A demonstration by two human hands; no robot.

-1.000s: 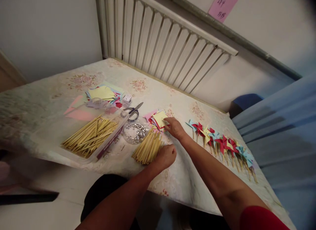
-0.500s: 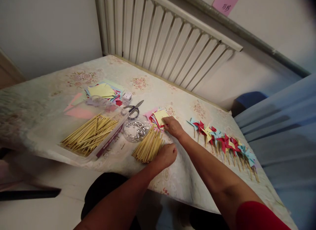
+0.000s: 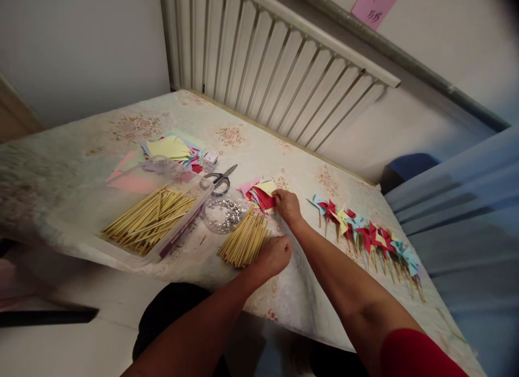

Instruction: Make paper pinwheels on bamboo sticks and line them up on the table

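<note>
My right hand (image 3: pixel 287 206) is at the edge of a small pile of coloured paper squares (image 3: pixel 253 192). Its thumb and fingers pinch the corner of a yellow paper square (image 3: pixel 266 187), which is partly raised, with red paper (image 3: pixel 263 199) showing below. My left hand (image 3: pixel 276 255) is closed in a fist and rests on the cloth beside a fanned bundle of thin wooden sticks (image 3: pixel 243 240). Whatever the left fingers may hold is hidden. Just left of the bundle is a clear round dish (image 3: pixel 224 214) of small shiny metal pieces.
A clear plastic box (image 3: pixel 141 260) of sticks stands at left, with scissors (image 3: pixel 221 181), a small white box (image 3: pixel 210 160) and a larger paper pile (image 3: pixel 168 148) nearby. Finished pinwheels (image 3: pixel 368 236) lie in a row at right. A radiator (image 3: pixel 275 69) lines the wall behind the table.
The yellow square has bent upward at my right hand, uncovering red paper. My right hand has shifted slightly; my left hand has stayed in place.
</note>
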